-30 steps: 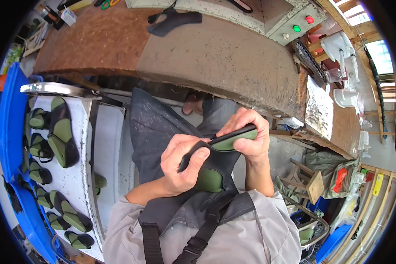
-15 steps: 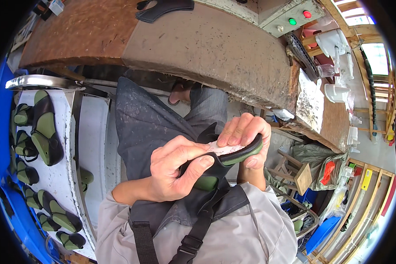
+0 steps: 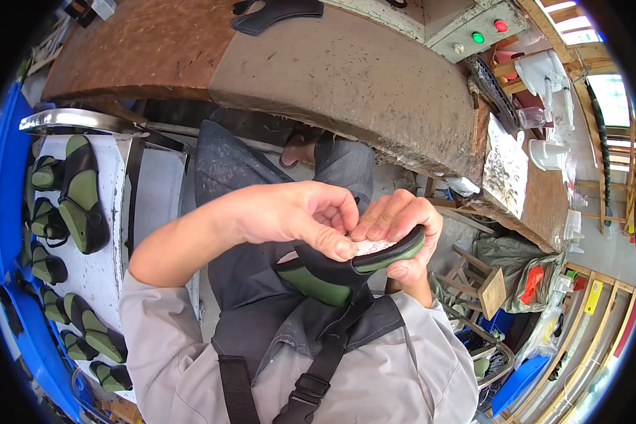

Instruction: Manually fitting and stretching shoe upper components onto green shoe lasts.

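A black-and-green shoe piece (image 3: 319, 284) is in front of my chest, above my dark apron. Its white printed face (image 3: 372, 247) points up, edged by a black rim. My right hand (image 3: 405, 220) grips the far right end, with fingers over the top and the thumb beneath the green edge. My left hand (image 3: 300, 215) reaches across from the left, its thumb pressed on the black band at the middle and its fingers curled close to the right hand's fingertips. What lies under the left fingers is hidden.
Similar black-and-green shoe pieces (image 3: 83, 201) stand on a white rack (image 3: 113, 258) at left. Ahead runs a worn workbench (image 3: 332, 92) carrying a black cut piece (image 3: 275, 15) and a box with buttons (image 3: 478, 32). A wooden stool (image 3: 489, 291) stands at right.
My left forearm has swung up and outward, and its hand has risen over the shoe piece with the fingers curling. More of the shoe's near left end shows. My right hand keeps its hold.
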`<act>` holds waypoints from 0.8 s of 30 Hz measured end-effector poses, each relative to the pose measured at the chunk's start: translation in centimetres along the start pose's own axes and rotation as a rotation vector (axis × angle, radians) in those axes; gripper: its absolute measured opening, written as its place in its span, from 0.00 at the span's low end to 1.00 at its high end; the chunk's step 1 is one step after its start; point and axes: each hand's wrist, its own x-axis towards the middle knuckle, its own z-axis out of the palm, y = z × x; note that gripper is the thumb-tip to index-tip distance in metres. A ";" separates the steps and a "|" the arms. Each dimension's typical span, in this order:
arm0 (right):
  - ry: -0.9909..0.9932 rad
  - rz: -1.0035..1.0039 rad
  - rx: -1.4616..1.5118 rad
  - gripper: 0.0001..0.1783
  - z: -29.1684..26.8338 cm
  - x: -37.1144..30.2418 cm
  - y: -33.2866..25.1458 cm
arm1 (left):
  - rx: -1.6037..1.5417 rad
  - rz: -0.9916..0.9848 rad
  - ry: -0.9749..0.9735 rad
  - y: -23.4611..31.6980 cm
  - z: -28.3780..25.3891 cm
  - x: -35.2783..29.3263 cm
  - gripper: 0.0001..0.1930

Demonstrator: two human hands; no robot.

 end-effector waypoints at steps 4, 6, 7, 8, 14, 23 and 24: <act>0.028 0.025 -0.020 0.20 -0.4 -0.3 0.0 | -0.050 0.027 -0.007 -1.8 -0.9 1.7 0.15; 0.068 0.035 0.018 0.20 -0.8 -0.1 0.3 | -0.077 0.119 0.083 -2.6 0.0 1.7 0.16; 0.106 0.046 0.050 0.20 -1.0 -0.1 0.5 | -0.105 0.216 0.169 -3.1 0.4 1.7 0.17; 0.100 0.056 0.044 0.21 -1.5 0.0 0.7 | -0.137 0.277 0.219 -3.9 0.4 1.9 0.15; 0.133 0.088 0.192 0.21 -3.0 0.6 2.0 | 0.185 0.778 0.325 -8.4 -0.3 0.9 0.11; 0.095 0.107 0.164 0.20 -2.3 0.2 2.4 | 0.073 0.788 0.443 -11.3 -0.2 1.2 0.13; 0.098 0.105 0.164 0.20 -2.2 0.1 2.2 | 0.020 0.782 0.418 -11.3 -0.2 1.2 0.12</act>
